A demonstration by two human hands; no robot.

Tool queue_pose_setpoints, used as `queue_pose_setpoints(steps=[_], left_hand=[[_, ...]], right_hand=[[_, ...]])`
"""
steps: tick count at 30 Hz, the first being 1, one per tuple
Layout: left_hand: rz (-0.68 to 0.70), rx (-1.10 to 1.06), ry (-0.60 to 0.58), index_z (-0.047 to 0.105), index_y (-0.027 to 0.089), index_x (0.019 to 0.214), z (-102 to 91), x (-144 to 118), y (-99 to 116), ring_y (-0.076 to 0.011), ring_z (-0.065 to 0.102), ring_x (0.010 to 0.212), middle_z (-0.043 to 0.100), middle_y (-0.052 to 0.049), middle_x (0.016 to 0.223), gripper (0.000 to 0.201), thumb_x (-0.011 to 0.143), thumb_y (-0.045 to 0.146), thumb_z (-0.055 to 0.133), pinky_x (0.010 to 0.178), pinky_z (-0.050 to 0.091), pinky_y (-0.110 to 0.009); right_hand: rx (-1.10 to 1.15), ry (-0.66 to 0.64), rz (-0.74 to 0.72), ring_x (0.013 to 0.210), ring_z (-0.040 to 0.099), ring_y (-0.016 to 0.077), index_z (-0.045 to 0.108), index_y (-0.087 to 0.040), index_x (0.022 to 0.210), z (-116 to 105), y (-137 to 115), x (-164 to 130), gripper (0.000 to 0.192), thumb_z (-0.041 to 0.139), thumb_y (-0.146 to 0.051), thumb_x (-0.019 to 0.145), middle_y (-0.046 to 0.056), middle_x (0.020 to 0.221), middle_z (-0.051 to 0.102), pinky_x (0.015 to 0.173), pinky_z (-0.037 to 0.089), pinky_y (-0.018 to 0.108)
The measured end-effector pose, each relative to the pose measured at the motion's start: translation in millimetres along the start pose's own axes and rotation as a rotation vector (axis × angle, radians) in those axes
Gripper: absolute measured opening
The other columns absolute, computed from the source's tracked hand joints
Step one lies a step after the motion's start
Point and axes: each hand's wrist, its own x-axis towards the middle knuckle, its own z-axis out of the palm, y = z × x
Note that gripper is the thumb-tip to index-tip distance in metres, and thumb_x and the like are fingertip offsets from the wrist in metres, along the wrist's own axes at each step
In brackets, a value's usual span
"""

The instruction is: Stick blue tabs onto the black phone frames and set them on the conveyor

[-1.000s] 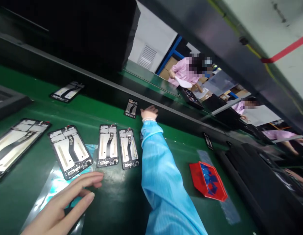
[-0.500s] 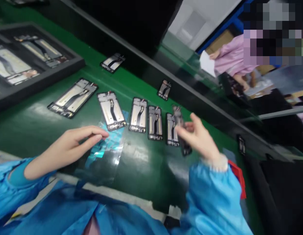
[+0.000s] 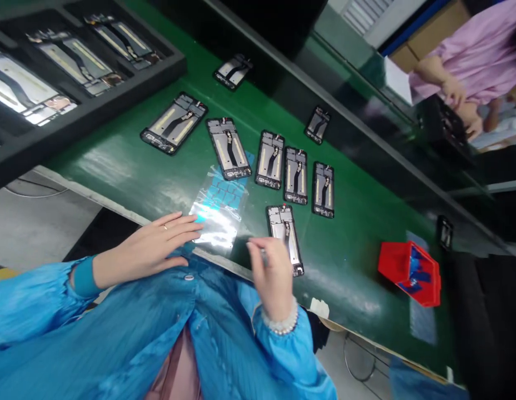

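Note:
My left hand (image 3: 151,247) lies palm down with fingers stretched, its fingertips on the edge of a clear plastic sheet (image 3: 218,214) bearing blue stickers. Close to the table's front edge, my right hand (image 3: 274,272) is closed, thumb and forefinger near each other; whether anything small is between them is hidden. Just beyond it lies a phone screen assembly (image 3: 278,216), partly covered by that hand. Several similar assemblies stand in a slanting row behind, among them a phone screen assembly (image 3: 228,149) touching the sheet's far end.
A black foam tray (image 3: 180,65) with more screen assemblies is at the left. On the right sits a red bin (image 3: 393,261) with blue pieces inside. Further assemblies (image 3: 318,124) lie along the back ledge. Beyond the partition, a person in pink (image 3: 482,55) handles a black box.
My right hand has come back from the row's right end, and the assembly it held now lies near the front edge. My left hand has flattened on the sheet. The view has shifted.

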Motion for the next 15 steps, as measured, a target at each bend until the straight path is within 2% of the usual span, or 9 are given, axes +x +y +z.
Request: queue_pose_setpoints(steps=[2,5,7,11,15], left_hand=[[0.016,0.001,0.063,0.055,0.019,0.126,6.1,-0.3,-3.9,-0.0248,0.046,0.129,0.057,-0.008,0.135,0.041,0.089,0.036,0.057,0.111,0.03,-0.043],[0.039,-0.032,0.117,0.059,0.02,0.119,7.0,3.7,-7.4,-0.0234,0.049,0.126,0.063,-0.006,0.127,0.032,0.089,0.033,0.058,0.108,0.033,-0.041],[0.026,-0.065,0.129,0.061,0.021,0.113,3.6,7.8,-7.5,-0.0236,0.051,0.123,0.065,-0.005,0.124,0.028,0.087,0.032,0.06,0.106,0.034,-0.041],[-0.037,-0.166,0.119,0.063,0.021,0.099,-3.9,15.1,-3.8,-0.0235,0.054,0.116,0.067,-0.005,0.113,0.021,0.081,0.03,0.066,0.101,0.037,-0.038],[-0.101,-0.229,0.122,0.06,0.02,0.085,-3.1,17.3,2.2,-0.0219,0.057,0.105,0.066,-0.004,0.097,0.006,0.083,0.025,0.063,0.095,0.04,-0.037]], right_hand=[[0.12,-0.1,-0.084,0.078,0.058,0.0144,0.061,-0.019,0.085,14.4,-26.6,1.9,0.018,0.046,-0.019,0.094,0.002,0.079,0.066,0.073,0.047,0.026],[0.034,-0.22,-0.193,0.082,0.058,0.0158,0.063,-0.019,0.093,32.8,-53.3,8.5,0.014,0.05,-0.022,0.092,0.002,0.085,0.067,0.072,0.046,0.027],[-0.079,-0.277,-0.236,0.083,0.058,0.0174,0.063,-0.019,0.098,37.9,-62.4,15.3,0.014,0.053,-0.026,0.091,0.003,0.088,0.066,0.069,0.046,0.029],[-0.286,-0.316,-0.256,0.081,0.059,0.0205,0.064,-0.017,0.085,35.7,-71.7,27.9,0.01,0.06,-0.027,0.086,0.004,0.083,0.064,0.058,0.044,0.031],[-0.333,-0.359,-0.284,0.08,0.059,0.0208,0.063,-0.018,0.079,33.2,-79.5,32.2,0.006,0.063,-0.023,0.083,0.004,0.079,0.064,0.054,0.043,0.031]])
